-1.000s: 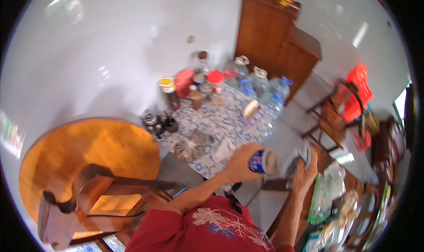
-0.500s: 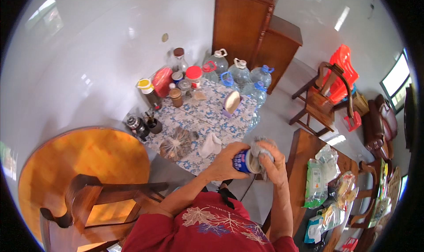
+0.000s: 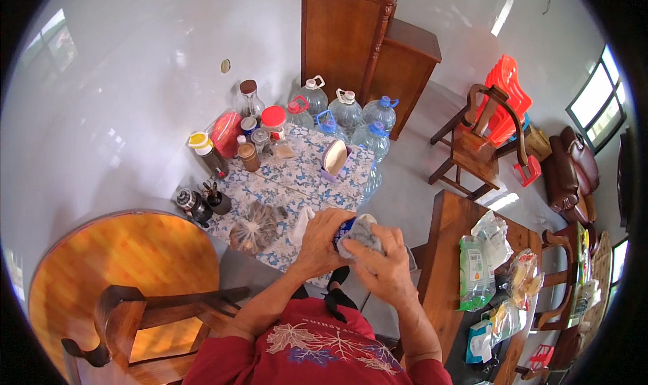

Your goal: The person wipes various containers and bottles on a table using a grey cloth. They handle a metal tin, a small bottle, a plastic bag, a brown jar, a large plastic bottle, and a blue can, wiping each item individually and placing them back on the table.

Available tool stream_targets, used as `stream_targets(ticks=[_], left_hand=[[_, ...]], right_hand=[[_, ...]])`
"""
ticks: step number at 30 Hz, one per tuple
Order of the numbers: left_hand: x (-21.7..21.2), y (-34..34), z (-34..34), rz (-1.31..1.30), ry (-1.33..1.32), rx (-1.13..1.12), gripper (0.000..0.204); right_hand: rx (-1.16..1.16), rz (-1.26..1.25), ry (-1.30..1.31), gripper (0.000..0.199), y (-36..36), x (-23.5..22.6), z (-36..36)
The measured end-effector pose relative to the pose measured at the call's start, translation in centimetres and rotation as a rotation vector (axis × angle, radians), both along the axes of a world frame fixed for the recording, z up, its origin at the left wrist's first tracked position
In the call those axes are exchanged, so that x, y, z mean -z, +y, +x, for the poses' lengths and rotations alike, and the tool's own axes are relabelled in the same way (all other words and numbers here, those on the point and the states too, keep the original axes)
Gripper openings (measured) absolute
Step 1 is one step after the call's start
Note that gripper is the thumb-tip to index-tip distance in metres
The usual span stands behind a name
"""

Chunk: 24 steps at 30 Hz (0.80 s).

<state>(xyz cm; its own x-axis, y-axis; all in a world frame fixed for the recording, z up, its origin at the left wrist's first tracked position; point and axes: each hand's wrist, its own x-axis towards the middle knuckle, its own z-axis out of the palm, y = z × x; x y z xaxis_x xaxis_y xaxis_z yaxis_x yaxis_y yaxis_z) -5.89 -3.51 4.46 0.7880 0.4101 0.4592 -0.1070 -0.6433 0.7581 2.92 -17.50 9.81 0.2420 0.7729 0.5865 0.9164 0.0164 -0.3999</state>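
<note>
My left hand (image 3: 320, 240) is wrapped round a blue can (image 3: 342, 231), held in front of me past the near right edge of the patterned table. My right hand (image 3: 383, 267) grips a grey cloth (image 3: 364, 236) and presses it over the can's end, so the cloth hides most of that end. Just beyond my left hand, a white cloth (image 3: 302, 224) lies on the tabletop. To its left rests a knotted clear plastic bag (image 3: 254, 228) with brownish contents.
Jars and bottles crowd the back left of the patterned table (image 3: 290, 182), near a purple-framed oval object (image 3: 335, 159). Large water bottles (image 3: 347, 110) stand behind it. A round wooden tabletop (image 3: 128, 250) is at left; a wooden table (image 3: 445, 250) with plastic packages is at right.
My right hand has brought the grey cloth across the can's open-looking end, covering it. The can has turned and shifted slightly left. The whole view has also shifted a little.
</note>
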Motion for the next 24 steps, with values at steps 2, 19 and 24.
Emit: stream_targets(ticks=[2, 19, 24], left_hand=[[-0.5, -0.3, 0.1, 0.016, -0.025, 0.028, 0.067], [0.5, 1.5, 1.0, -1.446, -0.461, 0.175, 0.074], [1.9, 0.9, 1.3, -1.539, -0.461, 0.140, 0.071]], right_hand=[[0.043, 0.006, 0.043, 0.040, 0.6, -0.4, 1.3], [0.180, 0.062, 0.351, 0.046, 1.0, 7.2, -2.3], [0.033, 0.401, 1.701, 0.043, 1.0, 9.8, -2.1]])
